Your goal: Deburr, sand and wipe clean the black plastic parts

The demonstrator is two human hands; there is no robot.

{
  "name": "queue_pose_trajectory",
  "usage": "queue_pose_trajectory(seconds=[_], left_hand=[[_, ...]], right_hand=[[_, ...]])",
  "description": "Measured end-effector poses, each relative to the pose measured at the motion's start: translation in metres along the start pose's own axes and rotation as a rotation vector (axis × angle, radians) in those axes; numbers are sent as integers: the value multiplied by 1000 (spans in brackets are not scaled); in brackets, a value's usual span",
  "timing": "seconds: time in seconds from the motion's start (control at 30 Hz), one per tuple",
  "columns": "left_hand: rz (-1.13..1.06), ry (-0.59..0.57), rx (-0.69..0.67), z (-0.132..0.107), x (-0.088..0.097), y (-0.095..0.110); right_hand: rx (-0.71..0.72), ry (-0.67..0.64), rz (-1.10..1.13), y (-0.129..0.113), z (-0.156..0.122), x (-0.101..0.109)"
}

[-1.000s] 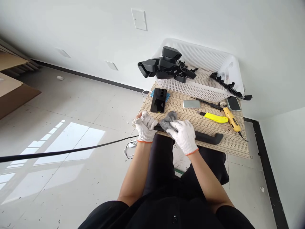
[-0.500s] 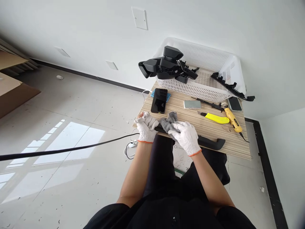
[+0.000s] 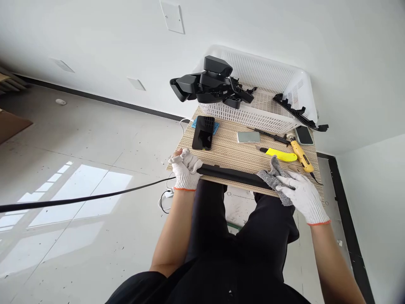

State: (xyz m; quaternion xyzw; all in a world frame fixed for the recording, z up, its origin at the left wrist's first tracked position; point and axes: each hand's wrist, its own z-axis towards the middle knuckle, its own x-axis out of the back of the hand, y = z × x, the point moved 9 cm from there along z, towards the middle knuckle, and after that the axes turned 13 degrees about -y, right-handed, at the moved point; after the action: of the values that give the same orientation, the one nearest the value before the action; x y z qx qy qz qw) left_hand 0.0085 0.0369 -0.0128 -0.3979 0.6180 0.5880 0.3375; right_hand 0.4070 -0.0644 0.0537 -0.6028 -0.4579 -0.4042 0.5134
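A long black plastic trim strip (image 3: 232, 174) lies along the near edge of a small striped wooden table (image 3: 230, 148). My left hand (image 3: 184, 168), in a white knit glove, is closed around the strip's left end. My gloved right hand (image 3: 302, 196) presses a grey cloth (image 3: 272, 177) onto the strip's right end, fingers curled over the cloth. I sit with my legs in black trousers under the table.
A white plastic basket (image 3: 278, 80) with black plastic parts (image 3: 207, 82) stands at the table's back. On the table lie a black phone (image 3: 203, 132), a grey block (image 3: 248, 137), a yellow utility knife (image 3: 281, 155), a yellow tool (image 3: 300, 156) and another phone (image 3: 303, 135). A black cable (image 3: 79, 199) crosses the floor at left.
My right hand has slid the grey cloth along the black strip from near its left end to its right end. My left hand has kept its hold.
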Motion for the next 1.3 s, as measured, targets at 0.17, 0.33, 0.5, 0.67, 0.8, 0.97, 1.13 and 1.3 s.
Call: queue_pose_trajectory(seconds=[0.17, 0.33, 0.5, 0.67, 0.8, 0.97, 1.13, 1.3], left_hand=[[-3, 2, 1, 0, 0, -2], [6, 7, 7, 0, -1, -2], [-22, 17, 8, 0, -2, -3], [-14, 66, -18, -2, -1, -3], [13, 119, -55, -3, 2, -2], [-8, 137, -43, -2, 4, -3], [-13, 135, -40, -3, 0, -4], [12, 114, -37, -5, -4, -2]], right_hand=[[80, -64, 37, -15, 9, -15], [202, -9, 22, -72, 19, -26], [240, -90, 60, -145, 37, -41], [319, -155, 121, -221, 58, -56], [340, -147, 121, -257, 66, -63], [309, -144, 98, -268, 67, -63], [302, -145, 110, -265, 66, -60], [285, -164, 106, -243, 61, -53]])
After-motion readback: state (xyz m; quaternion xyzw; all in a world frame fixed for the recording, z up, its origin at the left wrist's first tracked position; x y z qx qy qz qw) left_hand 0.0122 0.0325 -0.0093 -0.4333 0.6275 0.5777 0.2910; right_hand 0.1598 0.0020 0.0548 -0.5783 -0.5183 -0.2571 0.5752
